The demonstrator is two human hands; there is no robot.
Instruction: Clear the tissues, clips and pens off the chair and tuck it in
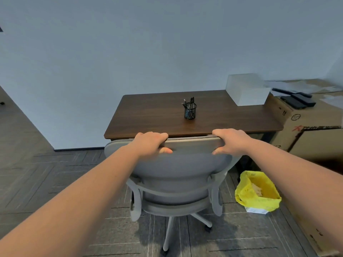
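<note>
A grey office chair point(182, 164) stands with its back toward me, its top edge just under the front edge of the brown desk point(152, 115). My left hand point(151, 142) grips the top of the backrest on the left. My right hand point(232, 140) grips it on the right. The seat is hidden behind the backrest. A black mesh pen holder point(190, 113) with several pens stands in the middle of the desk. Crumpled tissue lies in a bin lined with a yellow bag point(257, 191) on the floor to the chair's right.
A white box point(248, 89) sits at the desk's back right corner. Large cardboard boxes point(311, 134) with dark devices and papers on top stand to the right. A pale wall runs behind the desk; tiled floor opens to the left.
</note>
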